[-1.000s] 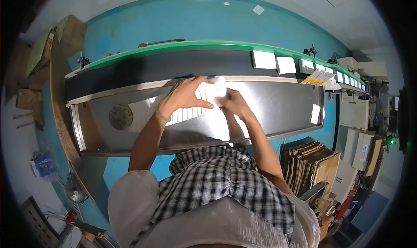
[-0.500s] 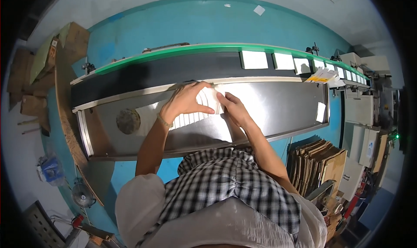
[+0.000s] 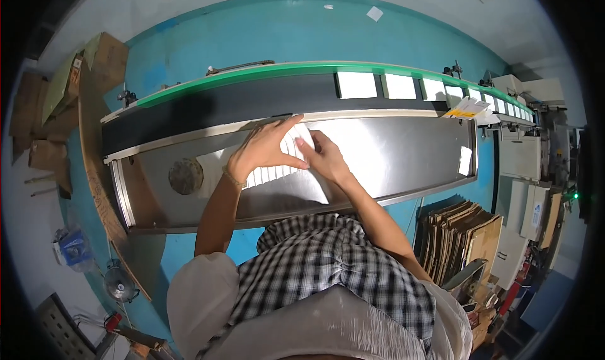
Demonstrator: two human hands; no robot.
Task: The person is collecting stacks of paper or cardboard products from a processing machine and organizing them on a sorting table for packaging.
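A row of flat white cartons stands packed face to face along the metal tray table, running leftward under my left forearm. Around the row's right end curves my left hand, thumb on the near side and fingers on the far side. My right hand is at that same end, its thumb and bent fingers against the white carton faces. Glare and the fingers hide exactly how many pieces each hand grips. A round, dull stone-like disc lies on the tray left of my hands.
Beyond the metal tray runs a dark conveyor belt with a green rail. Spaced white cartons lie on it at the right. A yellow-and-white packet sits by the tray's right corner. Stacked cardboard stands at the near right.
The white cartons on the belt have shifted left. My right hand has moved a little left, closer to my left hand, which stays around the row's end.
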